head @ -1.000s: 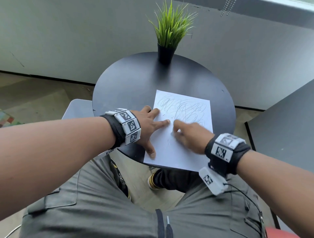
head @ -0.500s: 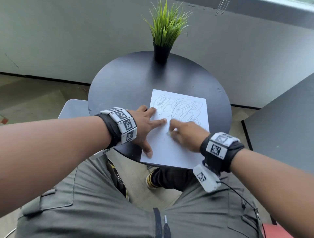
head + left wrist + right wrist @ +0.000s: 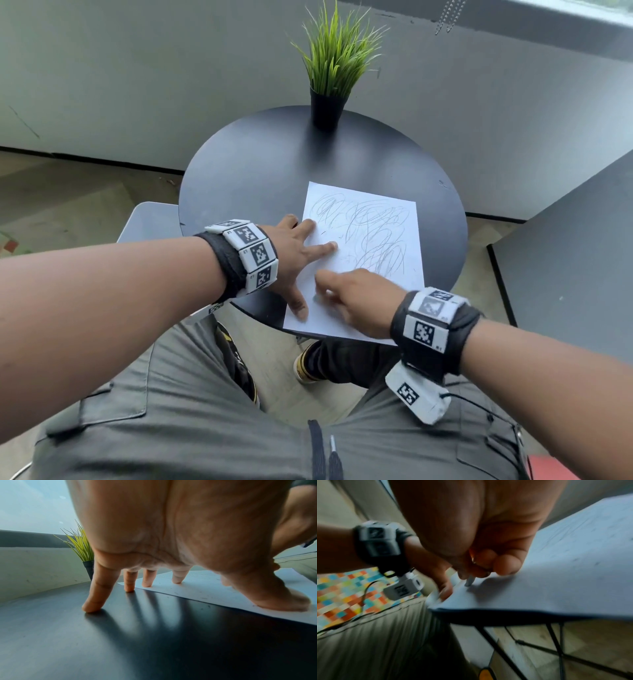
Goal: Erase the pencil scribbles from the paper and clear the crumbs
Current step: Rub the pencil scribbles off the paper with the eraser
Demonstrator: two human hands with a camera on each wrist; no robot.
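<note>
A white paper (image 3: 394, 277) lies on the round black table (image 3: 260, 178), its far half covered with grey pencil scribbles (image 3: 376, 240). My left hand (image 3: 298, 257) is spread flat, two fingers and the thumb pressing the sheet's left edge, the other fingers (image 3: 96, 595) on the table. My right hand (image 3: 356, 298) hovers low over the sheet's near left part and pinches a small pale eraser (image 3: 469, 581), whose tip touches the paper. Dark crumbs (image 3: 204, 598) dot the paper near my left thumb.
A potted green grass plant (image 3: 329, 109) stands at the table's far edge. A second dark table (image 3: 565, 257) is to the right, and a grey seat (image 3: 150, 222) to the left. The paper's near edge overhangs the table rim above my lap.
My right hand with the eraser has slid toward me and to the left, from the scribbles' lower edge to the near left part. The left hand keeps pressing the sheet.
</note>
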